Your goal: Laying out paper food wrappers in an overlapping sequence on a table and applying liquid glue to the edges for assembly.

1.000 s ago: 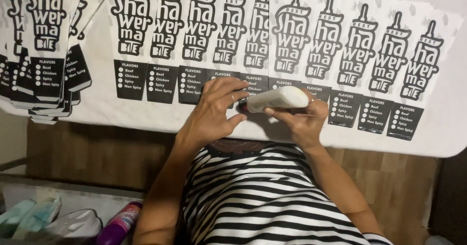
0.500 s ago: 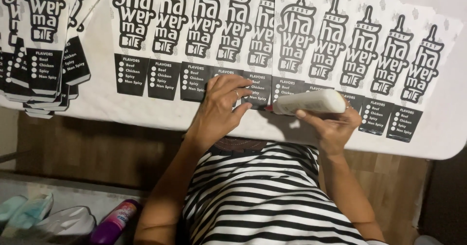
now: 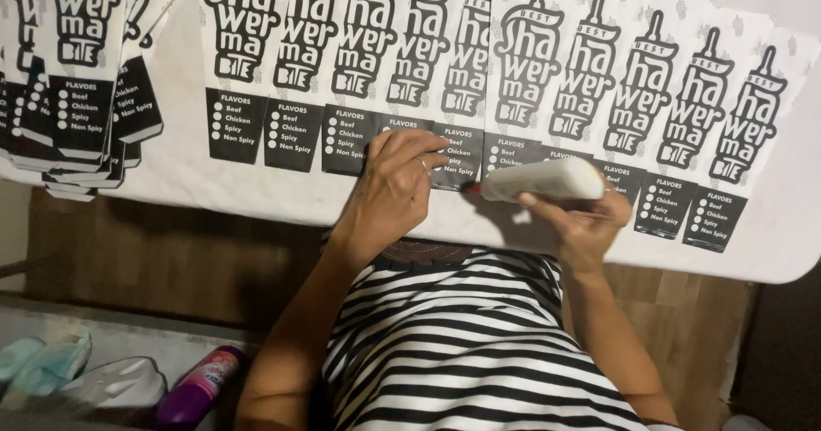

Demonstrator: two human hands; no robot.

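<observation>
One white glue bottle [image 3: 543, 180] is lying crosswise in our right hand [image 3: 581, 226], its long axis running from three o'clock to nine o'clock, the small red tip pointing toward nine o'clock at our left hand [image 3: 393, 190]. We are gripping it from beneath, fingers curled around the blunt, rounded body, which looks plain and smooth. We are pressing our left hand, fingers bent and close together, onto the dark lower edge of the printed paper bags [image 3: 479, 80] fanned in an overlapping row across the white table [image 3: 184, 170]. At ten o'clock another stack of bags [image 3: 73, 80] is lying well apart.
</observation>
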